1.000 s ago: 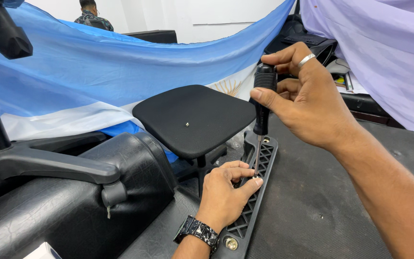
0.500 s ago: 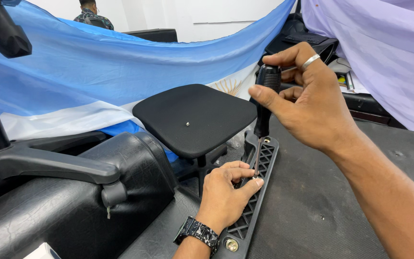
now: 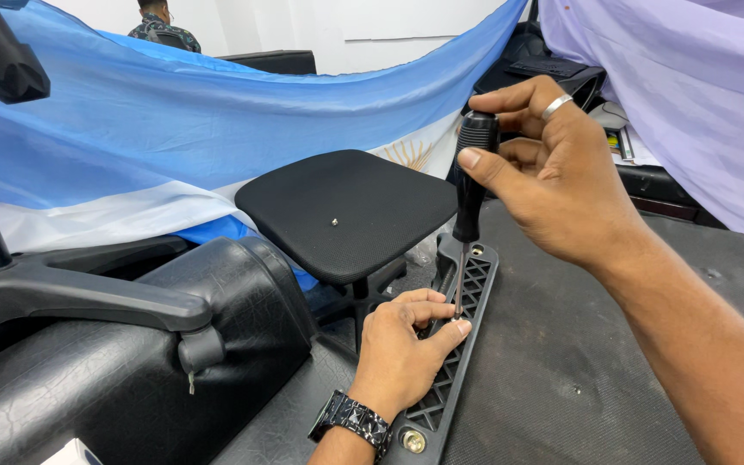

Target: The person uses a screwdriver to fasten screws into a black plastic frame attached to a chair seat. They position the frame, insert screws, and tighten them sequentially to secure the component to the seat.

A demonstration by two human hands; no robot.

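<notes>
My right hand [image 3: 553,176], with a ring on one finger, grips the black handle of a screwdriver [image 3: 470,189] held upright. Its thin shaft points down into a black ribbed plastic bracket [image 3: 462,336] lying on the underside of an overturned black chair. My left hand [image 3: 402,349], with a dark wristwatch, rests on that bracket, and its fingertips pinch the screwdriver tip where it meets the plastic. A brass-coloured bolt [image 3: 412,442] shows at the bracket's near end.
A black leather chair back with an armrest [image 3: 88,297] lies at the left. A small black stool seat [image 3: 346,211] stands behind the bracket. Blue and white cloth [image 3: 174,138] and lilac cloth [image 3: 691,95] hang behind. Another person [image 3: 161,21] sits far back.
My right hand has shifted its grip around the screwdriver handle, turning it slightly. The left hand stays on the bracket at the tip.
</notes>
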